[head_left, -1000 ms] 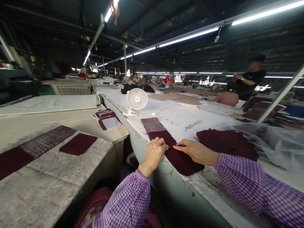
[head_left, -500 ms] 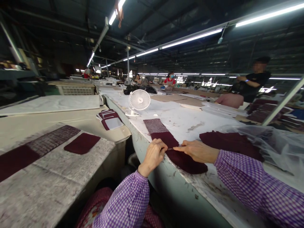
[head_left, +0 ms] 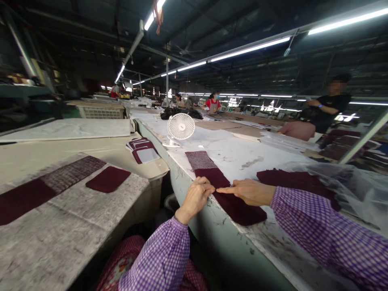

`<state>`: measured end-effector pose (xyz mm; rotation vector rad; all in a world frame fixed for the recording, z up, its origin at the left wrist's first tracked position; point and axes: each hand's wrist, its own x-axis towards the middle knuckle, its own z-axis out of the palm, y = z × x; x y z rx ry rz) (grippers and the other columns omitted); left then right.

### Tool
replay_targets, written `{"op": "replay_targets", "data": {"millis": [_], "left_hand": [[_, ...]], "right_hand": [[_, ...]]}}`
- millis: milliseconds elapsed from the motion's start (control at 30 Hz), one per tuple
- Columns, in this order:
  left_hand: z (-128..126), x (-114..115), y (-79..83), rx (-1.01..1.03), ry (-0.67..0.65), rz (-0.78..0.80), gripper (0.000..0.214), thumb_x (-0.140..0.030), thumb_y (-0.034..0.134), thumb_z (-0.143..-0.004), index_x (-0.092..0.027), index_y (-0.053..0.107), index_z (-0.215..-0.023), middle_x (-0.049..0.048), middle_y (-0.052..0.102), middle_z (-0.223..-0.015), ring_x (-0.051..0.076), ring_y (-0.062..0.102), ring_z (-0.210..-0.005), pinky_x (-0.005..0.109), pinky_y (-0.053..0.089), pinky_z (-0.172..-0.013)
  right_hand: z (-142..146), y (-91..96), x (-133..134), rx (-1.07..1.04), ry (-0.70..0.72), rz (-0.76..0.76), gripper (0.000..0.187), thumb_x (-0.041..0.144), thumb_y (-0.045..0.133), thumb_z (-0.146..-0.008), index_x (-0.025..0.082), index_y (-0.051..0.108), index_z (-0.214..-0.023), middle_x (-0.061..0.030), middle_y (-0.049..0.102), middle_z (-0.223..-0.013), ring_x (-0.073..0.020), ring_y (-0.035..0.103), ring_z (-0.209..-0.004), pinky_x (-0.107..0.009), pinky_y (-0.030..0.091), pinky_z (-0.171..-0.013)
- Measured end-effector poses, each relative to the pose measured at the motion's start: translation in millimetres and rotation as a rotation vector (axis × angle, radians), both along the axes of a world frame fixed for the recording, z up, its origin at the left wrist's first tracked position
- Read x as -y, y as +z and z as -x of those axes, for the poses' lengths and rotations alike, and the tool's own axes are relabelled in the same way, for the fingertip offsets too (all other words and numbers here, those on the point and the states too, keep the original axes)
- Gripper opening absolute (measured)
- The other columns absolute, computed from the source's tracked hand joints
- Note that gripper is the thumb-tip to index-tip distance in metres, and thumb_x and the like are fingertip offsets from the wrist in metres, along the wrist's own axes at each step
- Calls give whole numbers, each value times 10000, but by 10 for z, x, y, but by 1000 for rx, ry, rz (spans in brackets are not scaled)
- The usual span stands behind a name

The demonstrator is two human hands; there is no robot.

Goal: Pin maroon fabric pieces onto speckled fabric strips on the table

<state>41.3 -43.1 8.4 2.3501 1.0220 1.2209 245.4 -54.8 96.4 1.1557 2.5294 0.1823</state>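
A long maroon fabric piece (head_left: 242, 208) with a grey-flecked far end lies along the near edge of the table. My left hand (head_left: 197, 196) is closed at its left edge, thumb and fingertips pinched on the cloth. My right hand (head_left: 250, 191) rests over the piece from the right. Its index finger points left, the tip close to my left fingertips, while the other fingers are curled under. A tiny pale thing shows by the curled fingers, too small to name. To the right lies a maroon fabric pile (head_left: 297, 182), partly under clear plastic sheeting (head_left: 357, 192).
A white clip fan (head_left: 181, 126) stands on the table (head_left: 224, 151) ahead. On the left-hand table are maroon-and-white cut pieces (head_left: 145, 152), a maroon square (head_left: 108, 179) and a two-tone strip (head_left: 48, 186). Several people are farther back; one person in black (head_left: 333, 97) stands at right.
My right index fingertip has moved slightly left, closer to my left fingertips. The pale line between the hands no longer shows. The view has shifted a little; my left hand keeps its pinch.
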Motion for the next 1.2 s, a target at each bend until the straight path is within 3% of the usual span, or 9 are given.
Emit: {"op": "replay_targets", "data": {"millis": [200,433,633,767,900,1000,1100,1200], "left_hand": [[66,-10,13,105,-63,95,202,-131,495,-846,-172,692,-859,51,631,-883,164,568,-844,291,454,-801],[45,19,0,55,-41,27,265,-115,452,-855,-189,676,-975,56,607,-897,172,551,-872,314,459,-814],[-37,-2,35,-81,67,-21,171,-119,516,-811,-170,678,-832,43,613,-849,182,535,-828,324,441,-787],[-69,2,29,-122,108,-58,199,-121,476,-840,-168,664,-800,43,607,-847,179,517,-817,313,429,-763],[-58,4,3,-127,101,-80,208,-138,463,-857,-177,656,-791,38,599,-849,173,501,-809,308,417,-766],[-55,-1,-14,-126,103,-84,217,-151,452,-869,-176,651,-788,39,592,-845,173,493,-811,307,413,-757],[-60,6,-19,-137,106,-90,229,-171,439,-883,-172,648,-790,45,586,-841,175,487,-813,310,413,-762],[-67,26,-15,-156,118,-108,239,-172,416,-897,-167,640,-813,51,578,-836,179,480,-821,313,416,-766]], "right_hand": [[17,11,-45,29,29,-14,590,89,419,-851,355,373,-1376,-49,581,-779,-137,548,-638,-244,347,-592],[-24,-41,-35,-37,70,-70,627,61,426,-806,379,415,-1346,-34,578,-743,-126,531,-586,-238,347,-568],[-17,-66,1,-97,58,-72,576,83,419,-807,341,470,-1318,-51,602,-775,-129,540,-577,-245,371,-584],[-75,-30,-11,-132,-21,-18,559,119,416,-824,283,428,-1359,-82,657,-859,-193,606,-701,-284,416,-643],[-282,32,-143,-318,-120,106,439,197,356,-889,213,506,-1301,-71,676,-1005,-209,617,-895,-312,450,-791],[-359,15,-212,-360,-170,-40,377,210,381,-881,189,607,-1182,-91,653,-1085,-240,582,-993,-372,438,-862],[-225,-66,-169,-422,-79,-194,364,151,363,-872,165,648,-1096,-110,640,-1079,-237,555,-1016,-396,419,-899],[-4,-177,-66,-531,72,-86,389,119,345,-869,166,605,-1155,-93,618,-1063,-187,561,-966,-330,439,-879]]}}
